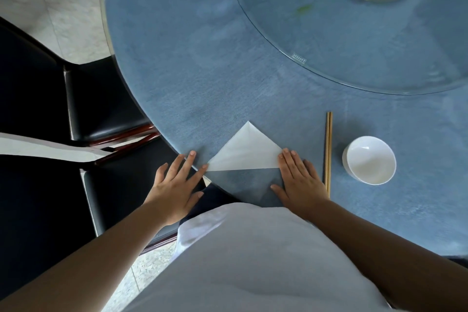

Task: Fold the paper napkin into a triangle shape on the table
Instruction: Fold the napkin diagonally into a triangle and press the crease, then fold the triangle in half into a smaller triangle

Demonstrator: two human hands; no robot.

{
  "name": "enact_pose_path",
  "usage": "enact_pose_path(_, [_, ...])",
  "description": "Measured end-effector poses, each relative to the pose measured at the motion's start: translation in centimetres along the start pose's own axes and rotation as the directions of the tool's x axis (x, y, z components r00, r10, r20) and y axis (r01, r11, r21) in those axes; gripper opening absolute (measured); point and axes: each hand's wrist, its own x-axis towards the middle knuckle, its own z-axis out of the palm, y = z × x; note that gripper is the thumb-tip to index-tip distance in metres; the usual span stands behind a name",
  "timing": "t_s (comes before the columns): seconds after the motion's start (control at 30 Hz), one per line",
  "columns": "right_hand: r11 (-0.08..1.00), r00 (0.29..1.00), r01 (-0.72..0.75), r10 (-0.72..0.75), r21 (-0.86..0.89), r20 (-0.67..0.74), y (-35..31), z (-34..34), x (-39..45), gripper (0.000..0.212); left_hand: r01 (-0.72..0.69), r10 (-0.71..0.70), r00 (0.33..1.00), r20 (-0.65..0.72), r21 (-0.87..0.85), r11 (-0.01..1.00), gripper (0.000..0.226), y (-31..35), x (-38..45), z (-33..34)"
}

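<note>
At the near edge of the counter: the napkin (244,153) lies as a white triangle, apex toward 12 o'clock, long straight edge running across from 9 to 3 o'clock.

Counter: round counter (202,71) under a blue cloth; its curved rim passes just beneath the left hand, so the napkin's left corner sits almost at the drop-off.

Shaded patch: a darker kite-shaped area at 6 o'clock of the white triangle; I cannot tell whether it is a shadowed lower layer of the napkin or only shadow on the cloth.

Left hand: left hand (177,180) is spread flat and gripping nothing, its fingers (200,171) reaching toward 2 o'clock so one tip touches the napkin's left corner, likely to pin that point against sliding.

Right hand: right hand (298,176) lies palm down, also clasping nothing, its fingertips resting on the napkin's right corner, seemingly pressing the end of the fold flat.

Why both ends: holding the two far corners keeps the crease taut and the thin paper from skewing.

Bystanders: chopsticks (328,152) lie just at 3 o'clock of the right hand, a white bowl (369,159) beyond them, both clear of the work.

Progress: the triangle looks formed; smoothing the crease appears to be what remains.
</note>
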Motion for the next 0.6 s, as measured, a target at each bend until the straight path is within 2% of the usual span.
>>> enact_pose_path(0.13, [0.999,0.999,-0.033,0.033,-0.024,-0.001,0.3,0.1,-0.8,0.082,0.092,-0.093,0.996,-0.004,-0.068,0.993,0.072,0.5,-0.6,0.1])
enact_pose_path(0.23, [0.998,0.998,-0.065,0.064,-0.007,-0.015,0.3,0.0,-1.3,0.085,0.237,-0.268,0.962,-0.055,-0.319,0.918,0.066,1.5,-0.7,0.4])
enact_pose_path(0.27, [0.997,0.997,-0.072,0.072,0.0,-0.019,0.3,0.0,-1.4,0.085,0.302,-0.368,0.928,-0.061,-0.458,0.836,0.062,2.0,-0.5,0.4])
enact_pose_path(0.3, [0.997,0.997,-0.077,0.078,0.006,-0.024,0.3,0.0,-1.5,0.085,0.366,-0.481,0.876,-0.026,-0.613,0.7,0.055,2.5,-0.2,0.3])
enact_pose_path(0.33, [0.997,0.996,-0.08,0.08,0.013,-0.029,0.2,-0.1,-1.6,0.085,0.422,-0.582,0.811,0.055,-0.745,0.517,0.047,3.0,0.2,0.1])
enact_pose_path(0.4, [0.997,0.997,-0.072,0.073,0.028,-0.038,0.0,-0.2,-1.6,0.086,0.514,-0.682,0.675,0.283,-0.843,0.158,0.034,3.8,1.2,-0.5])
enact_pose_path(0.43, [0.997,0.997,-0.062,0.064,0.037,-0.037,-0.1,-0.4,-1.6,0.086,0.544,-0.688,0.63,0.361,-0.837,0.059,0.034,4.0,1.7,-0.6])
enact_pose_path(0.47, [0.998,0.998,-0.052,0.054,0.042,-0.034,-0.2,-0.5,-1.6,0.086,0.557,-0.679,0.616,0.401,-0.83,0.015,0.036,4.2,2.2,-0.6])
enact_pose_path(0.6, [0.999,1.0,-0.019,0.02,0.051,-0.018,-0.5,-0.9,-1.7,0.085,0.553,-0.656,0.613,0.44,-0.832,-0.04,0.042,4.7,3.5,-0.4])
